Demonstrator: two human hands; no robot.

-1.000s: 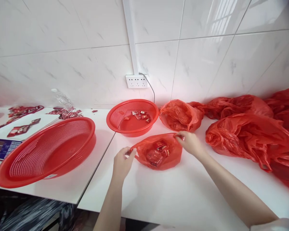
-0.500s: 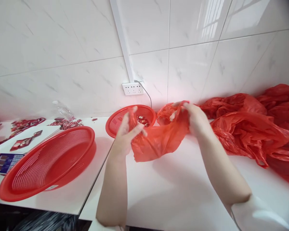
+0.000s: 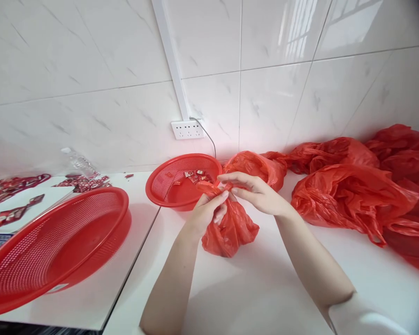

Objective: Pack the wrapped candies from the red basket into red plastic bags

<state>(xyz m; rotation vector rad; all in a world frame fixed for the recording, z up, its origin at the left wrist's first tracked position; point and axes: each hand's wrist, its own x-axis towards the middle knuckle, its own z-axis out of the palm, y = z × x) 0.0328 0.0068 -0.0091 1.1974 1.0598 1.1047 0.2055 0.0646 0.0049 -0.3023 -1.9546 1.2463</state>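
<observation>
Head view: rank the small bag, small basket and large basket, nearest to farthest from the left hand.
1. Small bag: gripped by the left hand.
2. Small basket: just behind, toward the wall.
3. Large basket: far off to the left.

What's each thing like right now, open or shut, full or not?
Small red plastic bag: neck bunched shut
Left hand: gripping its neck
Right hand: pinching its neck
Small round red mesh basket: few packets inside
Large round red mesh basket: tilted
White wall socket: one cable plugged in
</observation>
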